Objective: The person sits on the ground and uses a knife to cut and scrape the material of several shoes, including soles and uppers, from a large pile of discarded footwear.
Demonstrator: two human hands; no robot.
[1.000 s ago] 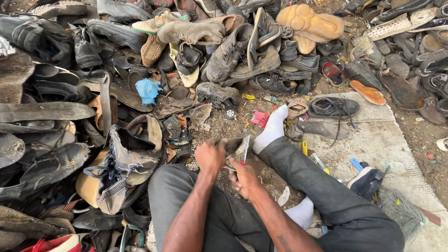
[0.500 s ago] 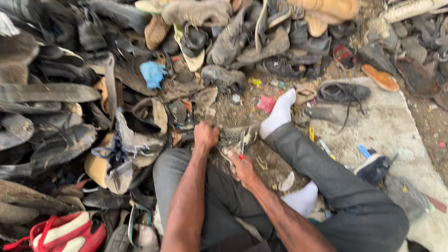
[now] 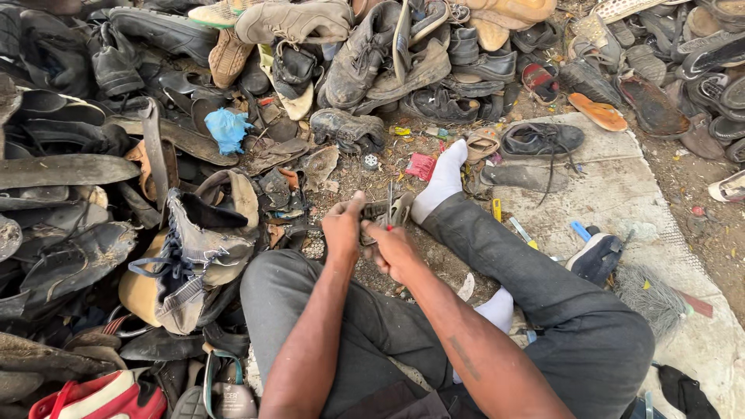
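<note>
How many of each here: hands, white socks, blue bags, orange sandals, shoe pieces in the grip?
Hands: 2, left hand and right hand
White socks: 2
Blue bag: 1
Orange sandal: 1
Shoe piece in the grip: 1
Total: 7

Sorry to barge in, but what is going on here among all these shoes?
A person sits on the ground with legs stretched out, both hands together on a small worn sandal. The left hand grips its near side, and the right hand works at it with what looks like a thin tool; it is too small to tell which. A heap of old shoes surrounds them, and a black laced shoe lies on a mat.
</note>
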